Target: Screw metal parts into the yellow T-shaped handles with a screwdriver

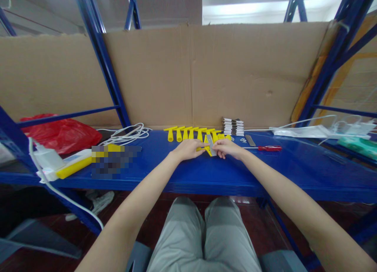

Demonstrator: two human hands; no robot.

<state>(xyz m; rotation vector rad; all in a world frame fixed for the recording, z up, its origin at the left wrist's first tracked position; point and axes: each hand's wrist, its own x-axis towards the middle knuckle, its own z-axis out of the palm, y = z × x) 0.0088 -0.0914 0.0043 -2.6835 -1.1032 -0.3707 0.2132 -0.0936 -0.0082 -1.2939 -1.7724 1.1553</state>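
Observation:
My left hand [189,149] is closed on a yellow T-shaped plastic handle [207,150], mostly hidden by fingers and metal. My right hand [227,147] pinches a flat grey metal plate [211,144] lying against the head of that handle. Just beyond my hands stands a row of several more yellow T-shaped handles [179,134]. Close behind my right hand are small yellow plastic pieces [224,136] and little loose metal parts [243,140], too small to name. To the right lie a red-handled screwdriver [269,148] and a dark grey metal strip [249,140].
A stack of small white-and-dark packets [233,127] stands against the cardboard wall [235,75]. Leftward on the blue bench [182,175] are coiled white cable [129,135], a red plastic bag [64,136] and a blurred-out patch [114,162]. Blue rack posts [103,59] flank the bench.

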